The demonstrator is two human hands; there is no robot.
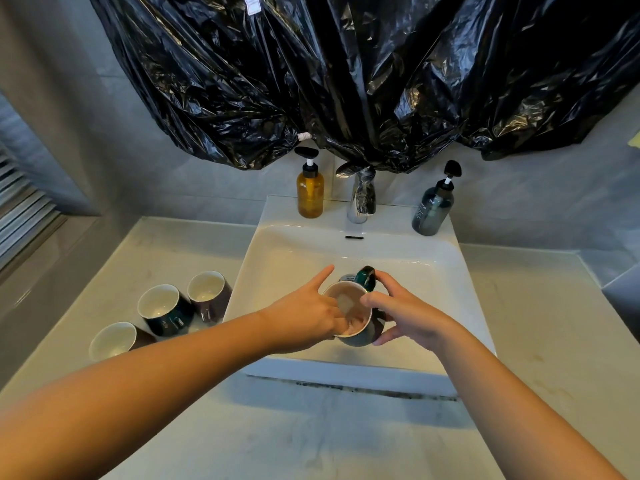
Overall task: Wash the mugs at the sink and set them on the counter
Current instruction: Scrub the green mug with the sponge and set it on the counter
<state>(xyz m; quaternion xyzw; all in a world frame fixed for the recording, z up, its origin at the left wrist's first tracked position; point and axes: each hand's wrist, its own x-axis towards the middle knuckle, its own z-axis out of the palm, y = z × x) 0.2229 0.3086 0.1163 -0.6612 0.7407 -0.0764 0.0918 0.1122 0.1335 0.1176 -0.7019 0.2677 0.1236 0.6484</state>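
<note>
Four mugs are in view, and one of them, a dark green mug (359, 338), is held low over the white sink (277, 244), near the middle of the basin and tilted so that its mouth faces the camera, its handle on the far side. The right hand (412, 313) grips this green mug from the right: the thumb lies at the rim, one finger hooks over the handle and the other fingers wrap under the body. The left hand (304, 313) comes in from the left with several fingers dipped inside the mug against its pale inner wall, while one digit sticks out straight past the rim; whether the dipped fingers clamp the wall or only touch it I cannot tell. On the counter (207, 427) left of the sink three mugs stand close together, mouths up: a purple mug (211, 299) just beside the basin edge, a lettered dark mug (168, 315) next to it, and a brownish mug (116, 341) nearest the camera. Behind the basin a chrome faucet (362, 199) stands between an amber pump bottle (310, 197) and a grey pump bottle (432, 211). Crumpled black plastic sheeting (346, 81) hangs on the wall above.
</note>
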